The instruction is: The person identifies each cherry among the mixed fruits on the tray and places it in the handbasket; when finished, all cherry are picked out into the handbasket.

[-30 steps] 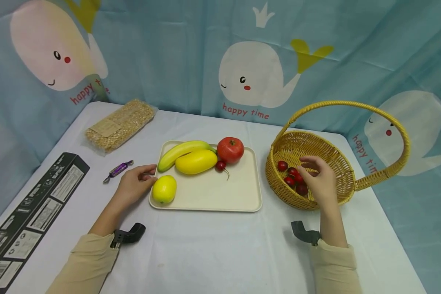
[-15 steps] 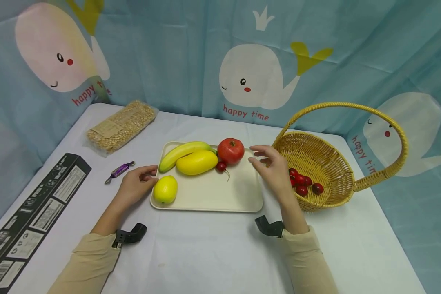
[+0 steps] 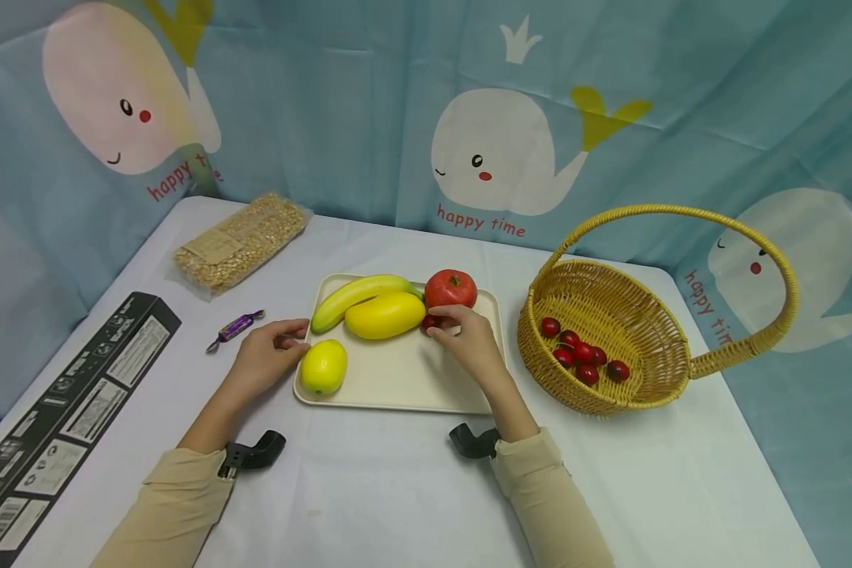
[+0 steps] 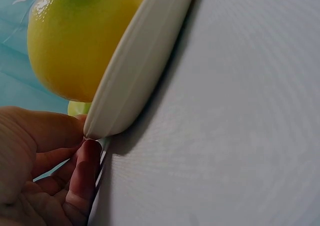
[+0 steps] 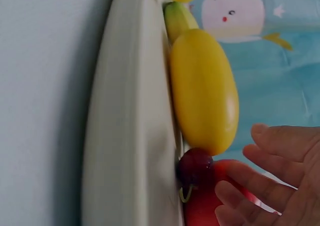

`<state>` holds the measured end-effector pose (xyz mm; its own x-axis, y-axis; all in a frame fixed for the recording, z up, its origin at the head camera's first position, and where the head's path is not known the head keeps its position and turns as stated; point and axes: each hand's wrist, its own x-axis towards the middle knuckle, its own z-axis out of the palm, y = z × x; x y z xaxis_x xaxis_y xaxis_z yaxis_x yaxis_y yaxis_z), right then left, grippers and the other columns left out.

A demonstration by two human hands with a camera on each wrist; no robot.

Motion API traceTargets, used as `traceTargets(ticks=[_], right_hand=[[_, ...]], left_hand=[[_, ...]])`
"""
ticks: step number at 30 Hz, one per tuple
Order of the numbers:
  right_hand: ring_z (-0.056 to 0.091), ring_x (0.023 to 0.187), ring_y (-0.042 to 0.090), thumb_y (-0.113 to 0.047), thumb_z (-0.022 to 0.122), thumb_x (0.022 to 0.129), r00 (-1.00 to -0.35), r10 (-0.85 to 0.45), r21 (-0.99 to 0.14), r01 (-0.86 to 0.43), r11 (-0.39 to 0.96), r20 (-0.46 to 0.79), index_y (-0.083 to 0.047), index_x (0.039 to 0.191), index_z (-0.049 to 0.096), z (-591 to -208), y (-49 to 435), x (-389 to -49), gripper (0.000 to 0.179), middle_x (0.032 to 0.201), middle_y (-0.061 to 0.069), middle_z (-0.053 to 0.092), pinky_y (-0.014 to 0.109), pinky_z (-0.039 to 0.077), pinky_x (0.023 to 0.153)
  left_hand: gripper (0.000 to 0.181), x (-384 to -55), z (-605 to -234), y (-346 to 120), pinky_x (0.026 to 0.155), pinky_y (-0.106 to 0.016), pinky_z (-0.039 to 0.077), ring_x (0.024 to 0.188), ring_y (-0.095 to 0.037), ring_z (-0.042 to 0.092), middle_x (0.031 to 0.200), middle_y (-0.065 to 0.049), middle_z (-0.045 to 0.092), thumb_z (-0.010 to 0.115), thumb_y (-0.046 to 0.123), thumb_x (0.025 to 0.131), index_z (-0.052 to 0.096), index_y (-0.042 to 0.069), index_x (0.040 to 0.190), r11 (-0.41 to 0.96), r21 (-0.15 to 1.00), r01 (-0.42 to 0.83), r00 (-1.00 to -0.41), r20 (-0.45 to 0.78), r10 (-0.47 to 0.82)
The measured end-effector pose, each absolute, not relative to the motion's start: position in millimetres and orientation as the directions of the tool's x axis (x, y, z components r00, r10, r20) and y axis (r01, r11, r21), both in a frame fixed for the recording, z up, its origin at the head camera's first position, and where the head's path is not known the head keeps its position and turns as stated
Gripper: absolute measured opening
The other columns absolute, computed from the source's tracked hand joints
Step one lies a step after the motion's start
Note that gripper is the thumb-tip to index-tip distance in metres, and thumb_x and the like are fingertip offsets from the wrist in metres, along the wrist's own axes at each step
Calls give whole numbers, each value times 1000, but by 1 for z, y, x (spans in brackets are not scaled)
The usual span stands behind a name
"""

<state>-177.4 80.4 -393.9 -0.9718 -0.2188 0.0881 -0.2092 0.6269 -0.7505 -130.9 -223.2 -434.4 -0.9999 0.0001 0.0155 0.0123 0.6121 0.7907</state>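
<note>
My left hand [image 3: 264, 355] pinches the left rim of the cream tray [image 3: 397, 386]; in the left wrist view its thumb and fingers [image 4: 86, 173] meet at the tray's corner, close by a lemon [image 3: 323, 367]. My right hand [image 3: 474, 347] reaches over the tray, with its thumb and fingertips around a dark red cherry [image 3: 429, 322]. From the right wrist, the fingers look loosely spread and apart from the cherry [image 5: 195, 167], whose stem hangs free. A yellow mango [image 3: 385, 315], a banana [image 3: 355, 293] and a round red fruit [image 3: 451, 287] lie on the tray's far side.
To the right stands a woven yellow basket [image 3: 635, 312] with a tall handle and several cherries [image 3: 584, 355] inside. A bag of grain [image 3: 244, 243], a purple wrapped candy [image 3: 236, 326] and a long dark box [image 3: 78, 410] lie to the left. A whale-print curtain [image 3: 369, 118] hangs behind.
My right hand has moved left from over the basket, across the tray's right edge, to the cherry on the tray. My left hand has stayed at the tray's left rim.
</note>
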Motion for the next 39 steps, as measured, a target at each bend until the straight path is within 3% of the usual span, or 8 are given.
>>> traceTargets(ticks=[7,16,32,39], right_hand=[[57,94,22,-14,71,81,-968,-245,-725,-206,657,53,-8,112,66,-397,78,-177,32,106,6,65,34,47,81],[57,95,20,-14,72,80,-953,-287,-659,-277,699,97,-6,111,65,-399,75,-174,33,106,6,64,35,46,86],[55,91,20,-6,72,79,-957,-272,-658,-266,704,96,-6,109,66,-398,77,-173,31,101,6,61,32,48,82],[53,84,19,-8,74,77,-965,-263,-610,-219,762,17,-10,108,67,-401,76,-172,32,98,5,62,33,45,75]], left_hand=[[43,-131,-433,-222,68,-21,43,83,-23,53,108,-18,62,62,8,86,53,-4,126,614,789,6,-1000,11,-4],[43,-131,-432,-222,69,-22,43,84,-23,53,107,-18,62,62,8,86,53,-3,126,617,787,1,-1000,5,-4],[43,-130,-429,-222,69,-21,43,86,-23,53,109,-18,61,62,10,87,52,-3,127,606,795,-19,-1000,-16,-10],[43,-131,-431,-222,67,-21,42,84,-23,53,108,-18,62,62,9,86,53,-4,126,619,785,-10,-1000,-7,-7]])
